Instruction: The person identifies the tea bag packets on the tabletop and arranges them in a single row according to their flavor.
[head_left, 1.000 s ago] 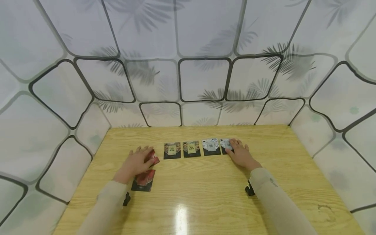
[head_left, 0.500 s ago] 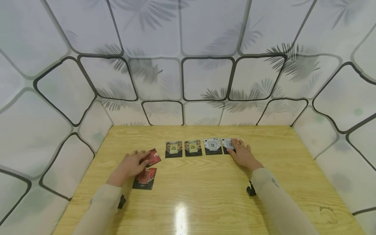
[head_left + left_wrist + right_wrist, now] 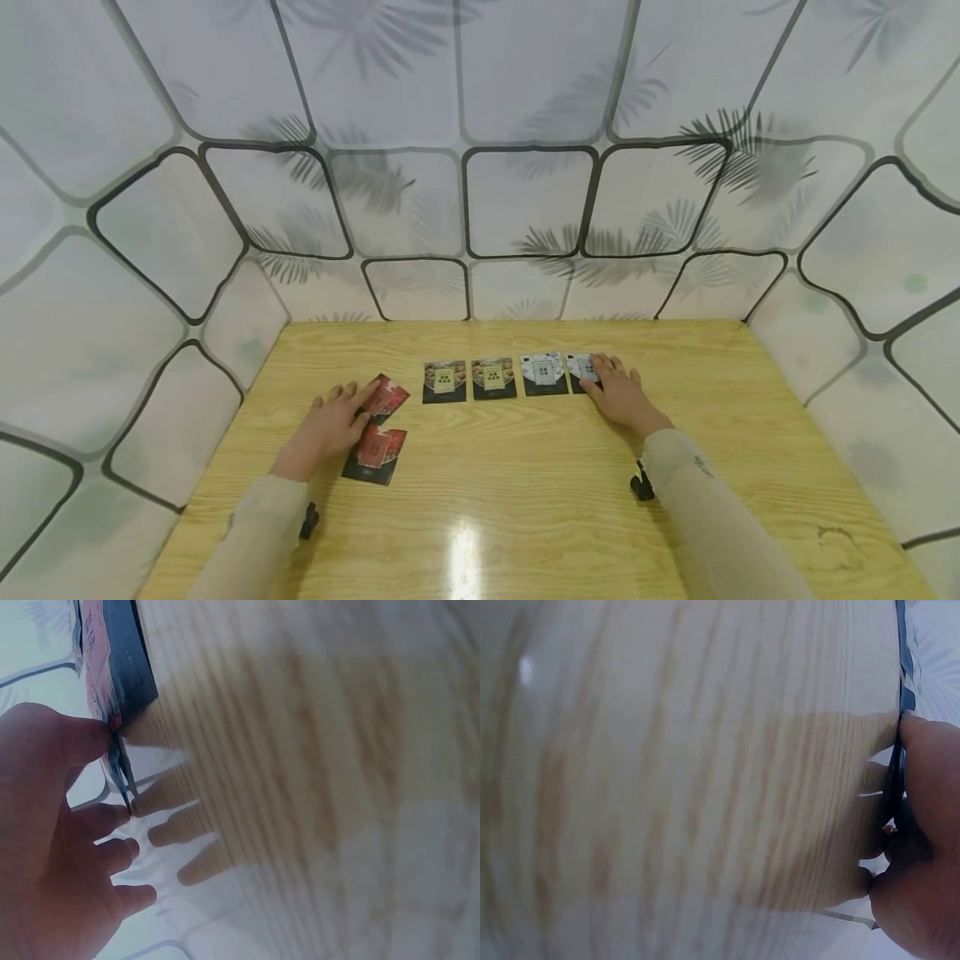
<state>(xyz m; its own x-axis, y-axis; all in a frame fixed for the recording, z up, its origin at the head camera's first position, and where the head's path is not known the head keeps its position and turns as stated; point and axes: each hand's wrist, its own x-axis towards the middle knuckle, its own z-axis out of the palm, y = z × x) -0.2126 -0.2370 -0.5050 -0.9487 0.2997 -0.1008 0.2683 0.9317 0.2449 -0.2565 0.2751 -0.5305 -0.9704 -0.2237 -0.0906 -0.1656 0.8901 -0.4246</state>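
My left hand (image 3: 324,429) lies over two flat red-and-black packets at the left of the table. Its fingertips touch the far red packet (image 3: 387,398), which sits turned at an angle. The thumb is at the upper left corner of the near red packet (image 3: 373,454); the left wrist view shows the thumb (image 3: 86,739) right at a packet's edge, fingers spread. At the right end of the row, my right hand (image 3: 622,398) rests with its fingers over a white-and-black packet (image 3: 581,368), hiding its right part. The right wrist view has that hand (image 3: 930,817) at the packet's edge.
Between the hands, two packets with yellow labels (image 3: 444,381) and another white-and-black packet (image 3: 543,372) lie in a row on the wooden table (image 3: 525,483). Patterned fabric walls (image 3: 525,200) enclose the table's back and sides.
My left hand has drawn back a little to the left. Both red packets have shifted and turned slightly, the near one to the right. My right hand stays on its packet.
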